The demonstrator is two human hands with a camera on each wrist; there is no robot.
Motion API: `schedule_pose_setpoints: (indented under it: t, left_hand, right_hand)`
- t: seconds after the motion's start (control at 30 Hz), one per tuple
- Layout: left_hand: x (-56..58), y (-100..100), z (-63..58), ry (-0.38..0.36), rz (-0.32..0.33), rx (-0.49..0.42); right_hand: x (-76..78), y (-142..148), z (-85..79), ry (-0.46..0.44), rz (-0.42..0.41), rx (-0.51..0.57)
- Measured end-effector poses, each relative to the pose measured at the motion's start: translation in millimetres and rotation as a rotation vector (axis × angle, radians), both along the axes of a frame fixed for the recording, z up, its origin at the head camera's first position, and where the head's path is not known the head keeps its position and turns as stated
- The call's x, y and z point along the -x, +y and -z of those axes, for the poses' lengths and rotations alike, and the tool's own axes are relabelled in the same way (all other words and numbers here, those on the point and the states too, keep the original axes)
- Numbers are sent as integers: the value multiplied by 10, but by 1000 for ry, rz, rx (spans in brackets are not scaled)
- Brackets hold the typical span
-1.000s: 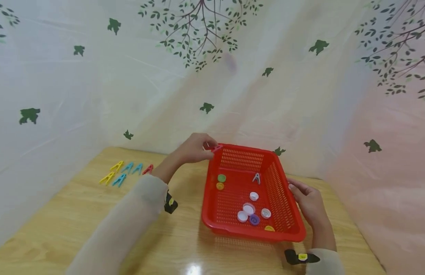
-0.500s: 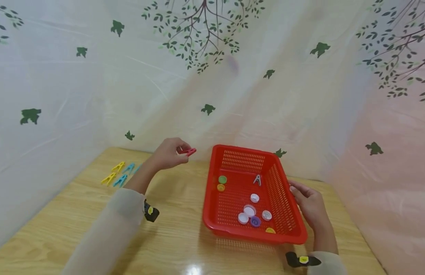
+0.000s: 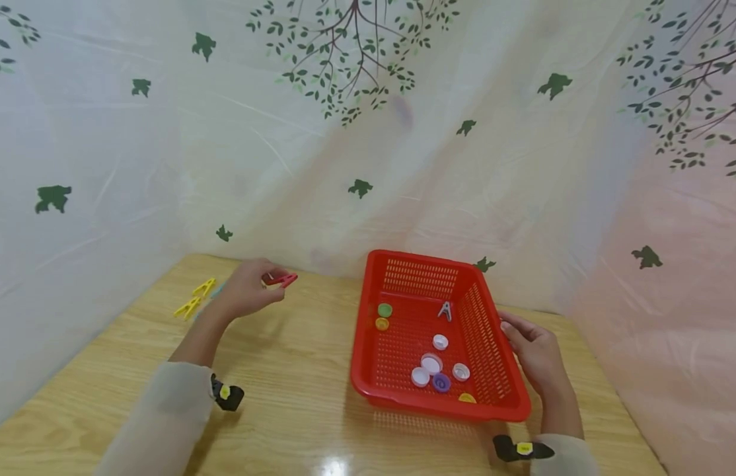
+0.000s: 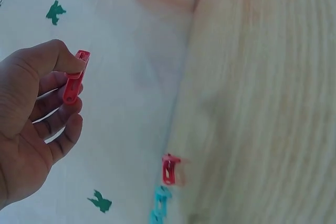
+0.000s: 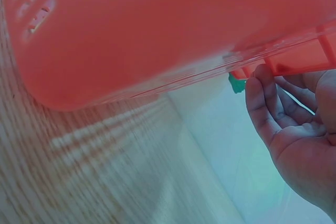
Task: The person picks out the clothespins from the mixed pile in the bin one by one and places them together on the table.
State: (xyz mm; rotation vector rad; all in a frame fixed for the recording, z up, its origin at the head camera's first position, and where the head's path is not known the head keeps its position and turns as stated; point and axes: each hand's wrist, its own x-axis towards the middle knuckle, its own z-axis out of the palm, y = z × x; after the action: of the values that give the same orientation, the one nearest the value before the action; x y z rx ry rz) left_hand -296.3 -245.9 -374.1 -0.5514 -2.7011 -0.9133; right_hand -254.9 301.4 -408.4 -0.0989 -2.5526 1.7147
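My left hand [image 3: 249, 289] pinches a red clothespin [image 3: 288, 280] between thumb and fingers, above the table left of the basket. The left wrist view shows the thumb pressed on this clothespin [image 4: 73, 85], with the other fingers loosely bent. My right hand [image 3: 537, 354] grips the right rim of the red plastic basket [image 3: 439, 411]. In the right wrist view its fingers [image 5: 262, 98] bend up under that rim. Inside the basket lie a grey clothespin [image 3: 444, 311] and several caps, among them a green cap [image 3: 384, 310] and a purple cap [image 3: 441, 382].
At the table's left are yellow clothespins [image 3: 187, 308]; my left arm mostly hides the blue ones in the head view. Another red clothespin [image 4: 169, 170] and blue clothespins [image 4: 163, 192] show in the left wrist view. A leaf-printed sheet [image 3: 255, 165] stands behind the wooden table [image 3: 308, 383].
My left hand has moved left from the basket's far-left corner with the red clothespin, and now covers the blue clothespins in the head view. The right hand stays on the rim.
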Motion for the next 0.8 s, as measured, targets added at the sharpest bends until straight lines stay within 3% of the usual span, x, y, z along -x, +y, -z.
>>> schedule_pose_setpoints:
  t: [0.53,0.8]
  left_hand:
    - [-202,-429,214,-10,-160,80]
    - [-240,-554,279,-43,-178,94]
  right_hand:
    - [18,-6,-11,-2,3,-5]
    - [14,2,-11,4,-2,-24]
